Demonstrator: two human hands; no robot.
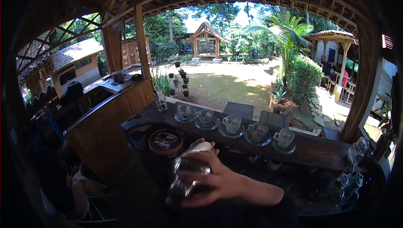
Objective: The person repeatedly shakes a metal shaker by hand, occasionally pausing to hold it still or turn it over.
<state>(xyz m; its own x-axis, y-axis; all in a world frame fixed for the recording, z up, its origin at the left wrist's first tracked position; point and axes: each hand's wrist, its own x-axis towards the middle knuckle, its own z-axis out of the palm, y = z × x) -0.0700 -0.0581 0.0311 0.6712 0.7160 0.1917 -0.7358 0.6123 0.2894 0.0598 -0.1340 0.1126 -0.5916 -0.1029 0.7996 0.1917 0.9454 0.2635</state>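
My right hand (218, 182) reaches in from the lower right, its fingers wrapped over a shiny, bottle-shaped shaker (191, 165). The shaker is tilted and partly blurred, with a dark silvery end toward me and a pale end pointing away. Around that pale end my left hand (215, 149) shows only its fingertips; the rest is hidden behind the shaker and my right hand. Just to the left lies a round brown tub (166, 142) with "chocolate" on its lid. Beyond my hands, several glass cups (232, 124) stand on glass saucers (231, 134), with pale bits inside.
The cups line a dark wooden counter (310, 154). A tall glass (161, 102) stands at its left end, a glass jar (357, 151) and stemmed glasses (350, 184) at the right. Another person's hand (75, 176) shows at lower left. Stools (238, 109) stand beyond the counter.
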